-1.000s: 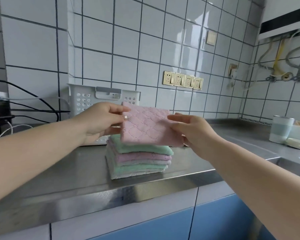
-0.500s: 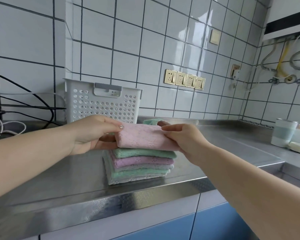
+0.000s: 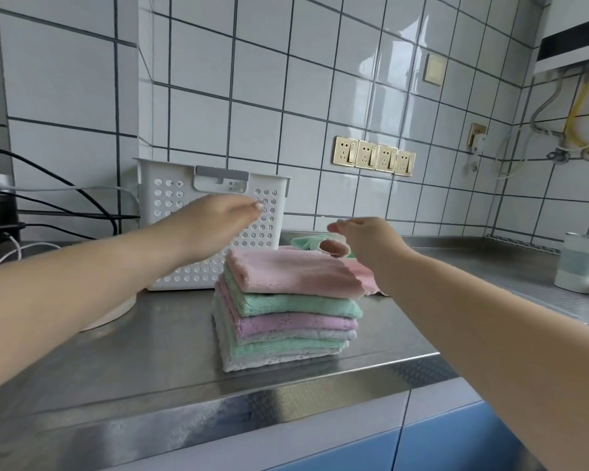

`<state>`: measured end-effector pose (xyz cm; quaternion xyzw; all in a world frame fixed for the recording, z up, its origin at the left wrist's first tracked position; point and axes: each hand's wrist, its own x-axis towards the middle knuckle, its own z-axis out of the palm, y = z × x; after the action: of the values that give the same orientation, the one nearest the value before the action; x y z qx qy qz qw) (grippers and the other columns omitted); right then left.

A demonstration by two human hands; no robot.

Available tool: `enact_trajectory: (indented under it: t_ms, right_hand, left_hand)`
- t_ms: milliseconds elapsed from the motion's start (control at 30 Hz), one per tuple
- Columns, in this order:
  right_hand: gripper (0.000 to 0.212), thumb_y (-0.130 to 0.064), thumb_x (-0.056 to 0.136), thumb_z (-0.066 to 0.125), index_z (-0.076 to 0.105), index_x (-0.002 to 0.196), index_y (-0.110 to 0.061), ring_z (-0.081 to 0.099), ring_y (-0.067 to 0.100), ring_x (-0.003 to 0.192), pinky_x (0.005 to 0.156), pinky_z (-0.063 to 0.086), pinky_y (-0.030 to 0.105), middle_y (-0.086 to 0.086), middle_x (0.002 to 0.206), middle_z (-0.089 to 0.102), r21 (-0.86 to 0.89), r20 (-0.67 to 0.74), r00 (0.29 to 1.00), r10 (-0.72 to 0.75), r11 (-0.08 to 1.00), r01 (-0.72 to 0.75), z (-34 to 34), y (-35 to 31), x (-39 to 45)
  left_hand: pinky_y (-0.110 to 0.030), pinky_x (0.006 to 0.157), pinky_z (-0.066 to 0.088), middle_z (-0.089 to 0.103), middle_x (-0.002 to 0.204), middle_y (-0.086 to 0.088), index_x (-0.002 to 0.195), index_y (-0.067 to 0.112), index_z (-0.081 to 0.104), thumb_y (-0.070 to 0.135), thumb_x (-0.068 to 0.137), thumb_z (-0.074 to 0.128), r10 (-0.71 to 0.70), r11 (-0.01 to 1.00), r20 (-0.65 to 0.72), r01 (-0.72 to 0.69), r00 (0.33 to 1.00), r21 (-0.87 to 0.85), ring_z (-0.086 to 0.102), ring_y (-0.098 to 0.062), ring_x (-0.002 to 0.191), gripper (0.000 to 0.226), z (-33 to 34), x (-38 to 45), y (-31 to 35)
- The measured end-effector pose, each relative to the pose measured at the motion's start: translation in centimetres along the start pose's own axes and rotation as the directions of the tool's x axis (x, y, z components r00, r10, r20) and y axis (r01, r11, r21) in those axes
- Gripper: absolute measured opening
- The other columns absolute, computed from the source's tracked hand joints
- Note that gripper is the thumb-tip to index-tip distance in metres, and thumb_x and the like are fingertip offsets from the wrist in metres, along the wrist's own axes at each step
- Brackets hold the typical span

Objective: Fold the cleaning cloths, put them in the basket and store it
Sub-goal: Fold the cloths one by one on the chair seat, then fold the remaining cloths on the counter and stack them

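Hands: left hand (image 3: 215, 220) and right hand (image 3: 361, 237) hover above the cloth stack (image 3: 286, 317), fingers loosely curled, holding nothing. Stack: folded, pink cloth (image 3: 296, 271) on top, near worktop (image 3: 150, 351) front edge. Basket (image 3: 170, 198): white, behind stack, against wall

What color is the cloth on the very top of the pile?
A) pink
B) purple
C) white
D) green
A: the pink cloth lies on top of the stack of folded cloths on the counter, with a green one right under it.
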<state>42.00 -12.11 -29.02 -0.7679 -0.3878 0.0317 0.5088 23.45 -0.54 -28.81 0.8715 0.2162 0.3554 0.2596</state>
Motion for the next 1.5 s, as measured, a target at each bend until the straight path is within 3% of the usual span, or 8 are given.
enact_trajectory:
  t_ms: [100, 167, 267, 400, 800, 1067, 1333, 1500]
  right_hand:
    - [0.03, -0.027, 0.098, 0.043, 0.066, 0.112, -0.015, 0.043, 0.008, 0.037, 0.032, 0.03, 0.012, 0.003, 0.071, 0.06, -0.151, 0.144, 0.987, -0.069, 0.984, 0.091, 1.7, -1.6, 0.3]
    - [0.031, -0.026, 0.099, 0.04, 0.063, 0.116, -0.015, 0.062, 0.021, 0.075, 0.064, 0.051, 0.021, 0.007, 0.09, 0.066, -0.312, 0.299, 0.944, -0.14, 0.92, 0.236, 2.9, -1.4, -0.2]
    - [0.035, -0.02, 0.1, 0.035, 0.054, 0.127, -0.01, 0.051, 0.026, 0.116, 0.089, 0.035, 0.025, 0.011, 0.126, 0.057, -0.339, 0.425, 0.9, -0.099, 0.904, 0.26, 4.0, 0.3, -0.9]
    - [0.043, -0.027, 0.103, 0.024, 0.034, 0.144, -0.021, 0.028, 0.018, 0.139, 0.113, 0.012, 0.028, 0.0, 0.153, 0.03, -0.405, 0.468, 0.883, -0.024, 0.883, 0.238, 4.8, 1.9, -0.8]
    - [0.044, -0.047, 0.099, 0.032, 0.047, 0.136, -0.028, 0.04, 0.021, 0.13, 0.101, 0.025, 0.03, -0.002, 0.144, 0.045, -0.275, 0.377, 0.926, -0.008, 0.954, 0.12, 4.2, 4.0, -1.6]
    - [0.044, -0.039, 0.097, 0.045, 0.061, 0.06, -0.057, 0.048, -0.019, 0.077, 0.067, 0.033, 0.007, -0.038, 0.08, 0.051, -0.004, 0.02, 0.995, -0.094, 0.996, 0.094, -2.0, 5.5, -7.3]
    - [0.011, -0.046, 0.092, 0.051, 0.058, 0.097, -0.039, 0.049, -0.016, 0.076, 0.063, 0.037, 0.009, -0.032, 0.084, 0.055, 0.0, -0.086, 0.996, -0.002, 1.0, 0.002, -11.4, 8.3, -11.0]
    - [0.029, -0.043, 0.092, 0.053, 0.067, 0.109, -0.025, 0.054, -0.006, 0.08, 0.067, 0.042, 0.016, -0.014, 0.092, 0.066, -0.02, -0.18, 0.982, 0.05, 0.998, -0.055, -15.5, 13.7, -11.0]
  left_hand:
    - [-0.015, 0.086, 0.022, 0.045, 0.143, 0.002, 0.129, 0.022, 0.052, 0.028, 0.099, 0.036, 0.062, 0.972, 0.14, -0.092, 0.988, 0.218, 0.038, -0.013, 0.131, 0.035, 1.2, 2.5, 2.2]
    - [-0.021, 0.086, 0.03, 0.053, 0.13, -0.004, 0.115, 0.014, 0.054, 0.022, 0.097, 0.034, 0.013, 0.945, 0.277, -0.102, 0.961, 0.311, 0.046, -0.021, 0.121, 0.028, 3.1, 3.2, 2.2]
    - [-0.032, 0.104, 0.034, 0.046, 0.139, -0.003, 0.139, 0.019, 0.037, 0.027, 0.097, 0.03, -0.095, 0.91, 0.48, -0.119, 0.872, 0.396, 0.045, -0.021, 0.123, 0.044, 5.6, 2.6, 0.2]
    - [-0.023, 0.112, -0.005, 0.004, 0.159, 0.003, 0.152, 0.022, 0.006, 0.039, 0.099, 0.025, -0.117, 0.922, 0.515, -0.099, 0.849, 0.373, 0.005, -0.01, 0.145, 0.059, 6.5, 1.7, -2.8]
    - [-0.023, 0.112, -0.005, -0.007, 0.159, 0.004, 0.151, 0.02, 0.001, 0.05, 0.098, 0.022, -0.102, 0.928, 0.507, -0.102, 0.856, 0.359, -0.006, -0.008, 0.145, 0.064, 6.6, 0.9, -4.1]
    - [-0.026, 0.109, 0.023, 0.026, 0.155, 0.005, 0.148, 0.029, 0.02, 0.042, 0.091, 0.053, 0.063, 0.97, 0.292, -0.127, 0.954, 0.207, 0.03, -0.012, 0.139, 0.067, 3.5, 0.4, 0.5]
    - [-0.003, 0.076, 0.04, 0.055, 0.12, 0.012, 0.13, 0.03, 0.048, 0.034, 0.088, 0.061, 0.307, 0.951, 0.278, -0.284, 0.91, -0.12, 0.053, 0.009, 0.099, 0.044, 9.5, -1.1, 9.8]
    - [-0.022, 0.095, 0.044, 0.062, 0.114, 0.003, 0.121, 0.021, 0.055, 0.025, 0.088, 0.062, 0.26, 0.955, 0.345, -0.186, 0.902, -0.233, 0.059, -0.009, 0.105, 0.033, 19.9, -1.7, 11.7]
